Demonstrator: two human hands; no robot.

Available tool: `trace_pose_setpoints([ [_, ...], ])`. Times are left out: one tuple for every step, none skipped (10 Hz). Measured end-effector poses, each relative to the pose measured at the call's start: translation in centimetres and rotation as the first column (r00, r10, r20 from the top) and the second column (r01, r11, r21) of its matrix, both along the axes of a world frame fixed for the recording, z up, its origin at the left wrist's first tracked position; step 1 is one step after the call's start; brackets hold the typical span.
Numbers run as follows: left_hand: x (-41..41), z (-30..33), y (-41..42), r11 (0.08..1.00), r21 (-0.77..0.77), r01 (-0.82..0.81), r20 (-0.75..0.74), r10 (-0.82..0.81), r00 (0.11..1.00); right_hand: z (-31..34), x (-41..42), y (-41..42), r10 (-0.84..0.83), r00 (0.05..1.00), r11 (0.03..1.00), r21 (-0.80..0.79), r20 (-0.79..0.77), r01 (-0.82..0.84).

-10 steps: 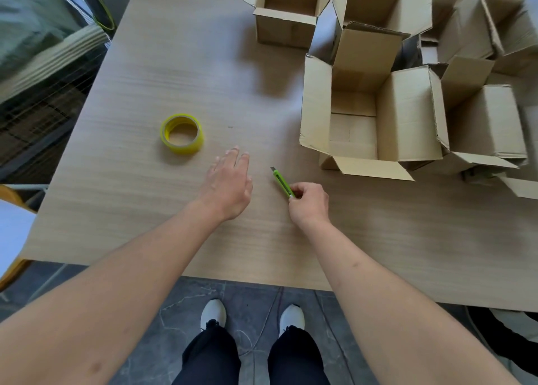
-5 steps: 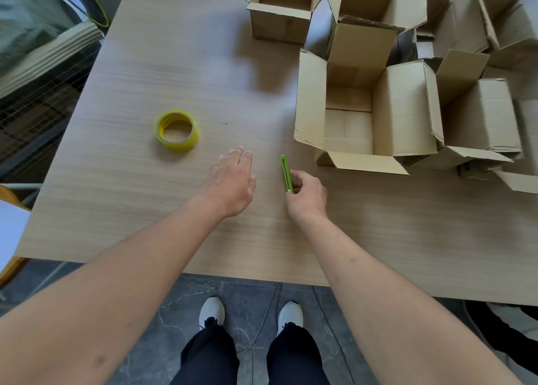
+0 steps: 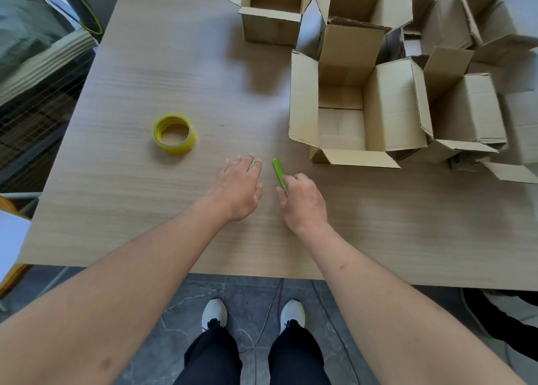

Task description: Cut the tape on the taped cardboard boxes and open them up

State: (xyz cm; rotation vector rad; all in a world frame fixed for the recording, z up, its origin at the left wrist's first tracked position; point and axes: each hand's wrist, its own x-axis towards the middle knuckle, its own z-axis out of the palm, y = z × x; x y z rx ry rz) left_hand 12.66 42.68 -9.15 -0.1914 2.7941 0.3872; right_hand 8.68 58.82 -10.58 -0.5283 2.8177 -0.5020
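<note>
A slim green utility knife (image 3: 279, 174) lies low over the wooden table (image 3: 145, 210), its near end pinched by my right hand (image 3: 302, 201). My left hand (image 3: 240, 188) rests flat on the table just left of the knife, fingers straight. Beyond the knife stands an open cardboard box (image 3: 343, 114) with its flaps spread. Several more opened boxes crowd the back, such as one at the far centre (image 3: 270, 12), and the right side (image 3: 471, 108). I cannot see any tape on the boxes.
A roll of yellow tape (image 3: 173, 134) sits on the table left of my hands. The table's near edge runs just above my white shoes (image 3: 253, 315). A green cushioned seat and a dark wire rack (image 3: 32, 73) stand off the left edge.
My right hand has turned the knife so its tip points more to the far left and has slid slightly toward me. My left hand has stayed flat in about the same place.
</note>
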Motion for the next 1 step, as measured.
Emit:
trace_pose_setpoints([
  [0.26, 1.88, -0.07, 0.999, -0.023, 0.032, -0.007, -0.033, 0.999, 2.11, 0.39, -0.3, 0.035, 0.999, 0.999, 0.017, -0.027, -0.034],
])
